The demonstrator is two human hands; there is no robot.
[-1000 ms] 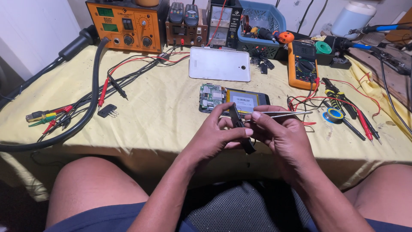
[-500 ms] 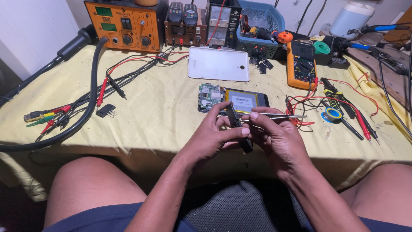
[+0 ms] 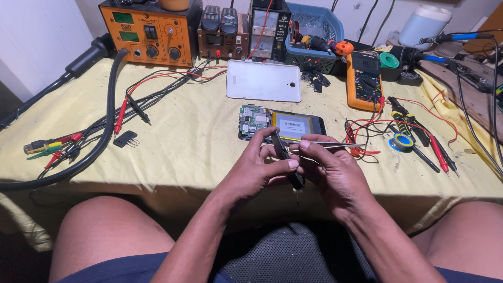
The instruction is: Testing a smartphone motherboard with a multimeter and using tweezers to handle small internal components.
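Observation:
My left hand [image 3: 257, 167] pinches a thin dark tool [image 3: 287, 157] that slants from above the fingers down past the palm. My right hand [image 3: 330, 170] holds metal tweezers [image 3: 335, 145] whose tips point right, and its fingers meet the left hand's at the dark tool. Both hands hover at the table's near edge. Just beyond them lies an opened tablet [image 3: 283, 126] with a green circuit board and a yellow battery showing. Its white back cover [image 3: 263, 80] lies farther back.
An orange bench unit [image 3: 144, 31] and a power supply [image 3: 270, 26] stand at the back, beside a blue basket [image 3: 314, 31]. An orange multimeter [image 3: 364, 81], a solder roll [image 3: 403, 141], screwdrivers and red leads lie right. A thick black hose [image 3: 105, 136] and clip leads lie left.
The two hands have stayed together at the table's edge, shifting only slightly. The dark tool and tweezers remain in the fingers.

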